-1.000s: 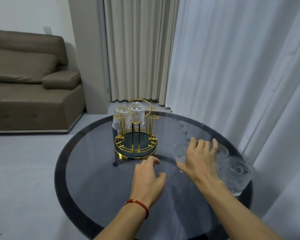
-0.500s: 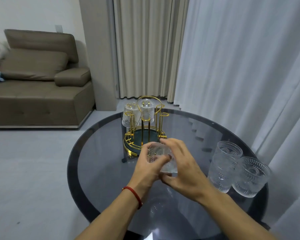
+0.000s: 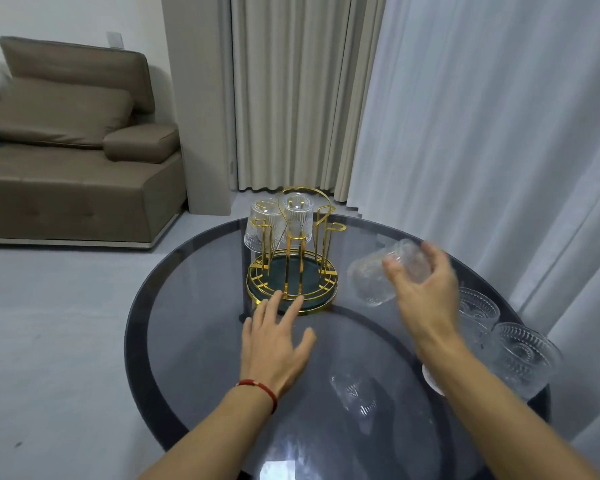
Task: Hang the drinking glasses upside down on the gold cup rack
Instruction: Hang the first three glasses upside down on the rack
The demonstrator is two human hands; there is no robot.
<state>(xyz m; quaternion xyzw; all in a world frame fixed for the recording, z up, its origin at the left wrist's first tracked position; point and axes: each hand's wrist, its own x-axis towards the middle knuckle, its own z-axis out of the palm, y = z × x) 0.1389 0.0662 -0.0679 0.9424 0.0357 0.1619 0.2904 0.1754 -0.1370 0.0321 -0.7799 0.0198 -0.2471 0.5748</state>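
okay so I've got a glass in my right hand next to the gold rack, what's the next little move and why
Probably carry the glass left and up, mouth down, over one of the bare pegs on the gold rack. Your right hand holds it tilted beside the rack, two glasses already hang at the back, and your left hand rests open by the base, ready to steady it.

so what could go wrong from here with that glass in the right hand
1. The right hand holds the glass tilted in mid-air by its base end only; it could slip onto the glass table.
2. Two hung glasses already crowd the gold rack's far side; swinging in could knock them.
3. The two upright glasses sit close by the right forearm near the table edge; a sweep could push them off.
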